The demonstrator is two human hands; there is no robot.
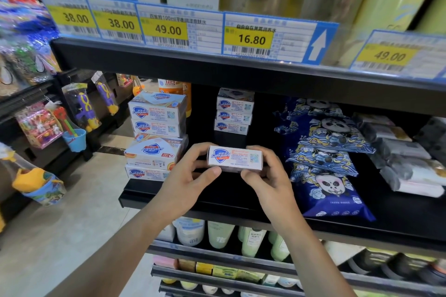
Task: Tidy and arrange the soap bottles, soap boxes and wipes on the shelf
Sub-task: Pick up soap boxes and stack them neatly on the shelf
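Head view. Both hands hold one soap box (235,158) between them, just above the shelf (217,196) front, a little below the picture's centre. The left hand (190,173) grips its left end, thumb under the near edge and fingers curled over the top; the right hand (268,173) pinches the right end the same way. The box is level, label facing out.

To do this step well, I judge the box should go square onto the small stack (233,111) at 12 o'clock from it: keep it level, label forward, edges flush with the boxes beneath, and let go only once it sits flat so the stack does not tip.

Counts, as far as can be seen:
- Small stack: three boxes, plus the one in hand.
- Left stack (156,135) at 10 o'clock: four or five larger boxes, one with its label upside down; it needs turning.
- One orange bottle (175,89) behind the left stack, mostly hidden.
- Panda wipes (323,152) at 3 o'clock: about four overlapping blue packs.
- Grey wipes (405,152) at far right: several, too blurred to count.
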